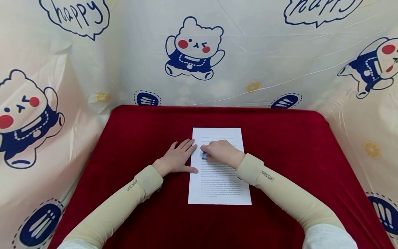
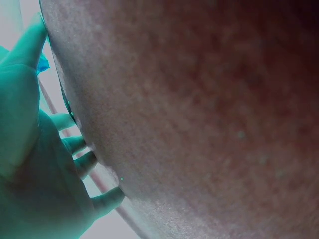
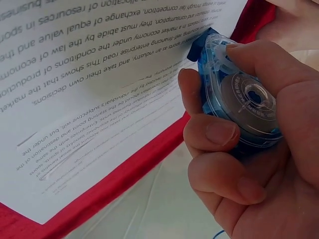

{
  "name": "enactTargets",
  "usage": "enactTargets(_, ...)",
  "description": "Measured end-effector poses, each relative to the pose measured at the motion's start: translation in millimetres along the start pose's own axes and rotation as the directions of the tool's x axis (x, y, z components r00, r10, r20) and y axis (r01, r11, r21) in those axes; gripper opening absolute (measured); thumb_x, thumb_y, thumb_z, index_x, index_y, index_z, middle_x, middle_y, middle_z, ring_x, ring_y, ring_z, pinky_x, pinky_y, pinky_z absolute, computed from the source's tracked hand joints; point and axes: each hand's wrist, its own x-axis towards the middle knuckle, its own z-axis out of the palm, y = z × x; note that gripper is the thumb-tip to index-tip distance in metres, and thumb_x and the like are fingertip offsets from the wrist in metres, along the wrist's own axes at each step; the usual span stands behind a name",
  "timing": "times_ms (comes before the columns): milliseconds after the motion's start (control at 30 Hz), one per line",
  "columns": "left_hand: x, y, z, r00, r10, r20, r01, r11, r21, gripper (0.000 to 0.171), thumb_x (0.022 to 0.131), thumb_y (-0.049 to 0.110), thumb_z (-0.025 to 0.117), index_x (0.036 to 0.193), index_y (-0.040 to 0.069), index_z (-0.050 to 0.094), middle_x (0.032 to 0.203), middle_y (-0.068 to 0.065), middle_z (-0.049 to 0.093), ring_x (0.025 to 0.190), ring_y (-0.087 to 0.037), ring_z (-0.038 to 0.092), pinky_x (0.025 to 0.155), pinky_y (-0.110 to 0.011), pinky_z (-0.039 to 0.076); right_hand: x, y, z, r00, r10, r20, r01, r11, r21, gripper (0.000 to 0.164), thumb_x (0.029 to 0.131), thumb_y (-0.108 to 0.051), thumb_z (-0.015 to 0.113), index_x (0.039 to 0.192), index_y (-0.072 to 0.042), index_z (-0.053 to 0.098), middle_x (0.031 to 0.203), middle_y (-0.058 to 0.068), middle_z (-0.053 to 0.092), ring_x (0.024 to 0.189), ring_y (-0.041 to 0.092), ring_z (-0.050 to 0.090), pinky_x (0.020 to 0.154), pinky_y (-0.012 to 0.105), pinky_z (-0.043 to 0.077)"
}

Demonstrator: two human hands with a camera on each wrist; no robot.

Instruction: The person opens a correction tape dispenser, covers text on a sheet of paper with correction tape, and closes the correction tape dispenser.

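Note:
A printed sheet of paper (image 1: pixel 217 200) lies on the red cloth. My right hand (image 1: pixel 224 153) grips a blue, see-through correction tape dispenser (image 3: pixel 246 97), thumb on one side and fingers curled round the other. Its blue tip (image 3: pixel 197 48) is at the printed lines in the right wrist view; whether it touches the paper is hard to tell. Pale strips with faint edges (image 3: pixel 67 155) show among the text. My left hand (image 1: pixel 176 158) rests at the sheet's left edge, fingers spread, with thumb and fingertips on the paper. The left wrist view is mostly blocked by a blurred, skin-like surface.
The red cloth (image 1: pixel 140 128) covers the table on all sides of the sheet. Behind and beside the table hangs a pale curtain (image 1: pixel 248 62) printed with bears and lettering. Beige sleeves (image 1: pixel 289 193) cover both forearms.

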Motion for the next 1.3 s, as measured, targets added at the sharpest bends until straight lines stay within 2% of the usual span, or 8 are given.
enactTargets(200, -2.0, 3.3, -4.7, 1.000, 0.002, -0.002, -0.002, 1.000, 0.007, 0.110, 0.087, 0.077, 0.064, 0.165, 0.008, 0.028, 0.174, -0.013, 0.016, 0.160, -0.034, 0.014, 0.122, -0.065, 0.020, -4, 4, 1, 1.000, 0.013, 0.006, -0.013, 1.000, -0.006, 0.012, 0.097, -0.018, 0.076, 0.106, -0.013, 0.069, 0.083, 0.004, 0.072, 0.065, 0.013, 0.060, 0.063, 0.035, 0.058)
enactTargets(500, -1.7, 3.2, -2.6, 1.000, 0.001, -0.008, -0.001, 1.000, 0.010, 0.109, 0.088, 0.077, 0.064, 0.165, 0.008, 0.028, 0.174, -0.013, 0.016, 0.160, -0.034, 0.015, 0.122, -0.064, 0.020, -10, 7, -1, 1.000, 0.008, -0.012, -0.008, 1.000, -0.009, 0.014, 0.095, -0.017, 0.077, 0.106, -0.012, 0.070, 0.084, 0.005, 0.073, 0.065, 0.013, 0.060, 0.063, 0.034, 0.058)
enactTargets(767, -0.5, 2.6, -1.3, 1.000, 0.001, -0.014, -0.001, 1.000, 0.011, 0.110, 0.087, 0.077, 0.064, 0.165, 0.008, 0.028, 0.174, -0.013, 0.017, 0.160, -0.034, 0.015, 0.122, -0.064, 0.020, -16, 11, -1, 0.999, 0.042, 0.021, -0.042, 0.999, 0.014, 0.013, 0.096, -0.016, 0.076, 0.107, -0.012, 0.070, 0.086, 0.004, 0.073, 0.064, 0.013, 0.059, 0.064, 0.032, 0.057)
enactTargets(1067, -0.7, 2.2, -1.5, 1.000, 0.002, -0.023, -0.002, 1.000, 0.013, 0.110, 0.087, 0.077, 0.064, 0.165, 0.008, 0.029, 0.173, -0.013, 0.018, 0.160, -0.034, 0.016, 0.122, -0.065, 0.021, -24, 17, -1, 0.998, 0.061, 0.027, -0.061, 0.998, -0.003, 0.010, 0.096, -0.014, 0.076, 0.102, -0.014, 0.067, 0.082, 0.003, 0.071, 0.061, 0.012, 0.053, 0.059, 0.030, 0.052)
enactTargets(1300, 0.1, 2.8, -0.3, 1.000, 0.000, -0.027, 0.000, 1.000, 0.026, 0.110, 0.087, 0.077, 0.064, 0.165, 0.009, 0.029, 0.173, -0.014, 0.018, 0.159, -0.035, 0.017, 0.122, -0.065, 0.021, -27, 21, 0, 0.997, 0.068, 0.028, -0.067, 0.998, -0.004, 0.012, 0.096, -0.016, 0.076, 0.106, -0.015, 0.069, 0.085, 0.003, 0.073, 0.064, 0.012, 0.056, 0.062, 0.031, 0.055)
